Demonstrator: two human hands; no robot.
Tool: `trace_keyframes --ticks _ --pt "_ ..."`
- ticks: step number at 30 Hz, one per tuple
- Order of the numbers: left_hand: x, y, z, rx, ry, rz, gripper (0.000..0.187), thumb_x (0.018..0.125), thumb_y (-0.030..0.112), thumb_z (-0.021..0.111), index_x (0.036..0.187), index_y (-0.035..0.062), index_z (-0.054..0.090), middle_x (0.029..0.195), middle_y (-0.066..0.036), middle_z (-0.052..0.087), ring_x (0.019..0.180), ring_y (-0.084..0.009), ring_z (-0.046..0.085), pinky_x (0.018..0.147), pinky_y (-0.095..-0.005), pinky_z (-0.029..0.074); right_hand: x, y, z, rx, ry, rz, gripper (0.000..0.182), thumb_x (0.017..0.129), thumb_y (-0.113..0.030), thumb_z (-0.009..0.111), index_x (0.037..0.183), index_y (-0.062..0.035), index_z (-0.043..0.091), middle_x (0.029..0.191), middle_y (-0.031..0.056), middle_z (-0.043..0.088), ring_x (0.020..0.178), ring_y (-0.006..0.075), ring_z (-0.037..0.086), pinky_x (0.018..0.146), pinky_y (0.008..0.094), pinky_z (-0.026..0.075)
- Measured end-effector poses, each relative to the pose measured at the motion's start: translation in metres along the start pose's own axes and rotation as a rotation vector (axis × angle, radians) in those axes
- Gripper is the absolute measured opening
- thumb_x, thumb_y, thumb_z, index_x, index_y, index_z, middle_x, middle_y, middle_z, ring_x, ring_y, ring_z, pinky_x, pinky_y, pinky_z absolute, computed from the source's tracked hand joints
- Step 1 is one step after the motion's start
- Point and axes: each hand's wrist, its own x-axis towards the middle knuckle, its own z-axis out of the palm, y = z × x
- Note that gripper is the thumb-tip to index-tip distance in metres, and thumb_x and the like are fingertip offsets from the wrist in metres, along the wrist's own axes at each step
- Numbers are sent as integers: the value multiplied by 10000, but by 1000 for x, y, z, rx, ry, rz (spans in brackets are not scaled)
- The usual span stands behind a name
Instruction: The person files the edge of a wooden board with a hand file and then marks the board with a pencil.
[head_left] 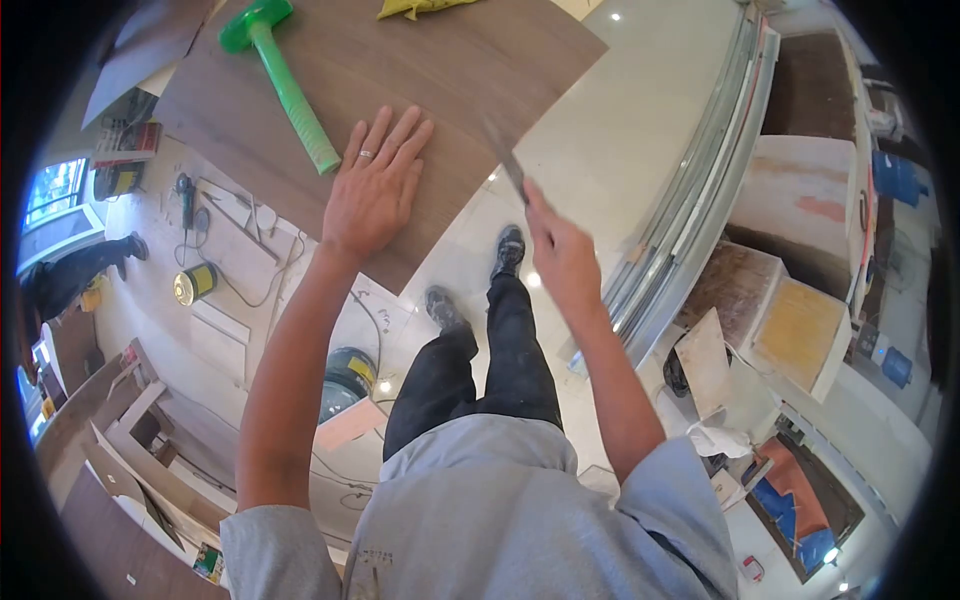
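Glossy pale tiled floor [640,100] under most of the room, lights reflecting in it. Long grey metal strips [700,180] lie in a bundle down the upper right of the frame; beyond them, open box-like cabinets and a translucent blue plastic jug [897,178].

Brown wood-grain board [480,70] spans the upper middle, one corner pointing down toward my dark shoes [510,250]. On it, upper left of the frame: green mallet [290,95] with a ribbed grip, lying aslant, grip end close to my left hand [372,195]. Crumpled yellow item [420,8] at the top edge of the frame, partly cut off.

Left hand palm down on the board near its lower corner, fingers extended and slightly parted, a ring on one; nothing held. Right hand [565,265] closed around the near end of a slim grey blade-like tool [512,170], just right of the board's edge. Tool slants up and left; far end blurred, so I cannot tell whether it touches the edge, nor its exact kind.

Left side of the frame: dark teal power tool [186,200] with a cord, black-and-yellow tin [195,284] on its side, and another person's dark-trousered leg [75,275].
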Motion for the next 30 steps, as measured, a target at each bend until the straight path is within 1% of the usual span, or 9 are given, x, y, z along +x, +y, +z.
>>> trace_keyframes --ticks 1,4,5,8,12,14,17,19,30 --pt "0 0 0 -7 -3 -3 508 1151 260 547 1649 162 567 1752 -64 509 1660 -338 394 1389 -530 262 -13 0 -1 8 -30 17 405 1151 -255 640 1552 -270 698 1054 239 787 975 474 759 879 483 610" --pt "-1 1 -1 -9 -29 -15 516 1160 262 529 1668 170 549 1773 -55 481 1674 -324 370 1400 -518 241 7 2 -7 33 -19 20 417 1152 -241 641 1565 -255 685 1033 243 778 956 463 758 869 493 603" --pt "-1 1 -2 0 -45 -16 523 1168 260 514 1683 176 533 1789 -48 459 1685 -312 351 1407 -508 226 32 14 2 38 98 -108 421 1153 -259 639 1573 -261 677 1003 252 765 938 467 752 846 495 597" --pt "1 0 -4 21 -71 -27 532 1174 253 500 1701 181 514 1805 -41 435 1698 -298 327 1416 -495 208 100 -14 -18 -75 30 45 426 1157 -276 633 1581 -275 666 995 264 754 908 467 745 828 503 587" --pt "2 2 -4 32 -78 -25 538 1172 243 499 1706 179 506 1804 -41 436 1700 -295 322 1418 -492 203 80 -11 -22 -28 44 63 431 1156 -287 635 1587 -286 660 942 248 744 834 454 713 778 489 578" --pt "1 3 -5 27 -84 -30 540 1171 240 496 1708 179 503 1804 -42 436 1702 -295 318 1419 -492 200 38 8 -17 -35 55 4 442 1150 -267 654 1591 -293 662 872 235 723 766 432 686 743 489 567" --pt "4 4 -7 25 -98 -39 545 1168 237 496 1709 175 503 1805 -44 434 1704 -294 315 1419 -493 197 -13 7 -29 -48 -50 103 474 1129 -218 689 1593 -312 669 808 218 688 726 409 675 721 483 564" --pt "2 6 -7 25 -99 -45 541 1161 236 510 1698 174 516 1796 -46 447 1696 -302 329 1413 -502 211 -15 10 -31 -11 -50 22 496 1117 -189 705 1595 -319 672 790 217 672 713 400 676 714 488 558" --pt "7 8 -13 28 -143 -60 534 1162 213 509 1692 151 526 1800 -66 448 1701 -327 326 1417 -505 195 83 1 -16 -8 -3 -58 464 1125 -234 694 1581 -318 675 812 225 671 741 432 683 690 517 542"
